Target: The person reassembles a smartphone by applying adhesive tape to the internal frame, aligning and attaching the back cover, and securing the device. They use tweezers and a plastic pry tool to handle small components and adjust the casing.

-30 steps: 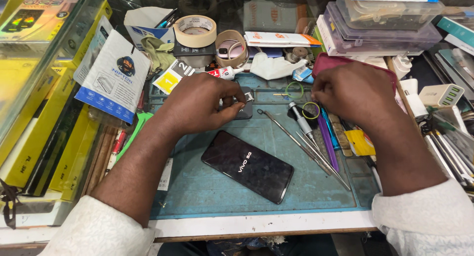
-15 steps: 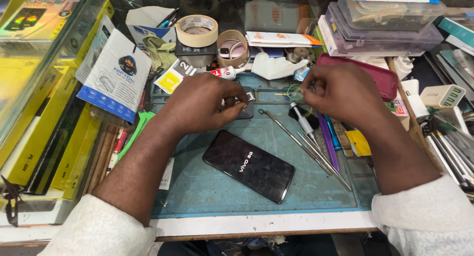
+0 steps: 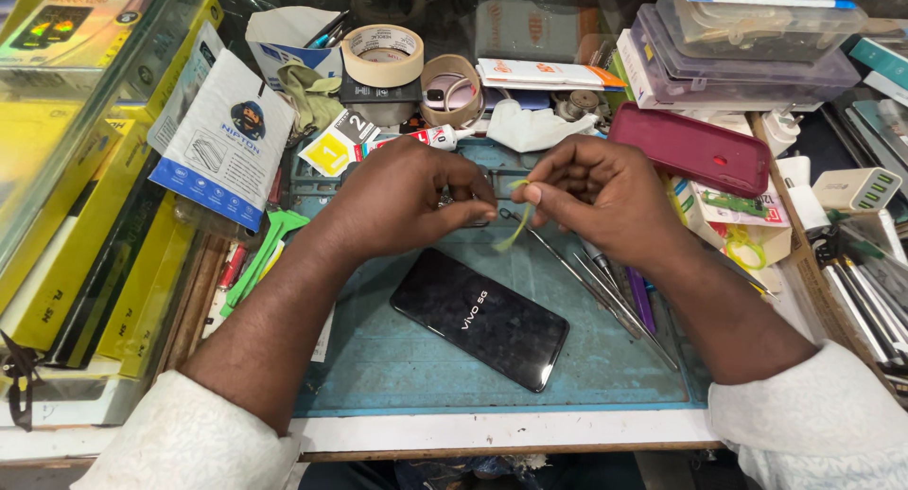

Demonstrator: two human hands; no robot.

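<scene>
Head view: right hand (image 3: 605, 201) pinches thin pale-green plastic strip (image 3: 512, 227) above the black glossy smartphone (image 3: 480, 318).
Strip axis: hangs down-left, toward the phone.
Left hand (image 3: 407, 201): closed on a small dark part (image 3: 470, 206), touching the strip's top.

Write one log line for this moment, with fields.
left hand: on small part | right hand: pinching green strip | phone: face-down on mat

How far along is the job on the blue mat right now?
Looks done: the black phone lies closed, face up, on the blue mat, in neither hand. In hand: the right hand pinches a thin pale-green strip at its fingertips, while the left hand presses on a small dark part, mostly hidden. Left: the strip is not yet set down, and the metal tweezers lie unused beside the phone.
</scene>
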